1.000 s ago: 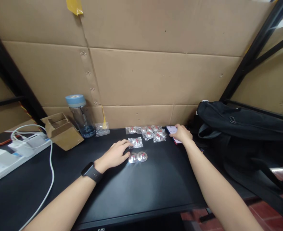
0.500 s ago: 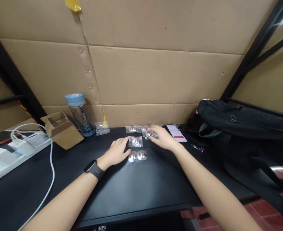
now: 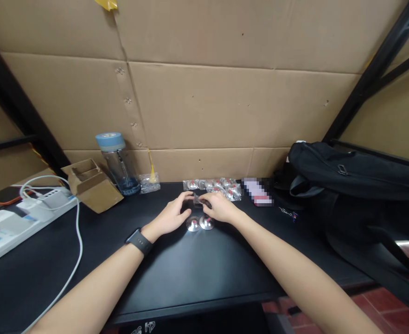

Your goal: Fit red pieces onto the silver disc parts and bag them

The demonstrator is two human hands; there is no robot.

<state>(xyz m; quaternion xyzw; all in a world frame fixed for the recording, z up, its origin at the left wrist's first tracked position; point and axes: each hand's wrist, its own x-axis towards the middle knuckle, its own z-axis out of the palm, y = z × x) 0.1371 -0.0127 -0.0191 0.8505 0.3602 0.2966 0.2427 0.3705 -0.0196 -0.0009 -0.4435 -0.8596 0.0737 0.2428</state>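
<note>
The right hand is gripping a plastic-wrapped disc; the left hand is resting open at its eight o'clock, while two bare discs are lying at six.

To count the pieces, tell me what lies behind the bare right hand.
Behind the bare right hand, round silvery discs, red-marked and plastic-wrapped, lie before the brown cardboard wall. Whatever the hand covers is hidden.
</note>
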